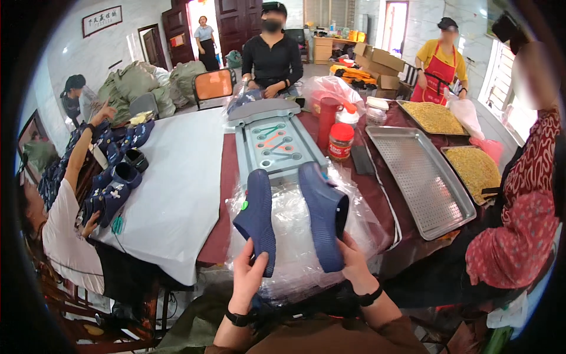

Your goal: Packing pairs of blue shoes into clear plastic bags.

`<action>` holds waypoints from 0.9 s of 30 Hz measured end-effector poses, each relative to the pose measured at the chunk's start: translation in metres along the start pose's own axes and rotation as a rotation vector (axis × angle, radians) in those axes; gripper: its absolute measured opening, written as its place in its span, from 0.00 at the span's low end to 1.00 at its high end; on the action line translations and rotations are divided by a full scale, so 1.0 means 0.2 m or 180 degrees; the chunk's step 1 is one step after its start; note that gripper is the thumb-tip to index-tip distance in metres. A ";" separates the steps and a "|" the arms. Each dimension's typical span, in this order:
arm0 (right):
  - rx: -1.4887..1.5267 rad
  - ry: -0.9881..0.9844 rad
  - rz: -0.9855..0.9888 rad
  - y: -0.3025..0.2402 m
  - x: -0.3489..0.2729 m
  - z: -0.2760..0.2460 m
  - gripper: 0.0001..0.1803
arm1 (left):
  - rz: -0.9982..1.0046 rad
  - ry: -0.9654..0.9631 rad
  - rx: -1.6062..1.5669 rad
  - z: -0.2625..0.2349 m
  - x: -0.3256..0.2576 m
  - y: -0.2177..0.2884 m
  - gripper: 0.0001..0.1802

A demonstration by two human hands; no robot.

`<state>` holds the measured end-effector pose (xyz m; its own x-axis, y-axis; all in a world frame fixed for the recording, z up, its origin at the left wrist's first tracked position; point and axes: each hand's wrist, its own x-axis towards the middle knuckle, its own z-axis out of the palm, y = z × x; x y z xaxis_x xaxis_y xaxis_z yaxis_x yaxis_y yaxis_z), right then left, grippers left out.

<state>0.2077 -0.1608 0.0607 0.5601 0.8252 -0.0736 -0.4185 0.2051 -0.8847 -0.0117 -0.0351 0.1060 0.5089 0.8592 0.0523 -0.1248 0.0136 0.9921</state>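
Observation:
Each of my hands grips a navy blue clog by its heel end. My left hand (249, 268) is closed on the left clog (257, 218), tilted so its ribbed sole faces toward the right; a small green piece shows on its left side. My right hand (355, 264) is closed on the right clog (321, 218), its smooth side and part of the opening showing. Both clogs are held apart, toes away from me, above a stack of clear plastic bags (300, 259). Just beyond their toes lies a grey plastic folding stool or board (272, 141) with coloured shapes on it.
Several navy clogs (115, 183) line the table's left side by a white sheet (171, 189) and teal scissors (117, 225). A red-lidded jar (341, 141), dark phone (362, 160) and perforated metal tray (421, 183) stand right. Grain-filled trays (433, 116) lie beyond. Co-workers surround the table.

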 end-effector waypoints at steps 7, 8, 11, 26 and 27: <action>-0.0677 -0.0100 -0.0006 0.06 0.07 0.01 0.27 | 0.0160 -0.0347 -0.0609 0.22 -0.03 0.12 0.27; -0.0479 -0.0377 -0.0452 0.05 0.12 0.04 0.29 | 0.0345 -0.0333 -0.0853 0.26 -0.01 0.12 0.25; -0.0085 -0.0497 0.0232 -0.01 -0.01 -0.02 0.35 | -0.0078 -0.0486 -0.0521 0.27 -0.03 0.08 0.29; -0.4304 0.0431 -0.1639 -0.07 -0.06 -0.17 0.30 | -0.0252 -0.1188 -0.0225 0.36 0.02 -0.30 0.34; -0.4300 0.0437 -0.1616 -0.08 -0.05 -0.17 0.30 | -0.0229 -0.1175 -0.0269 0.37 0.02 -0.31 0.35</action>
<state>0.2328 -0.1909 0.0601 0.5354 0.7440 0.3999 0.7795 -0.2530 -0.5730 0.0601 -0.0703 0.0532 0.7894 0.6128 0.0358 -0.1396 0.1224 0.9826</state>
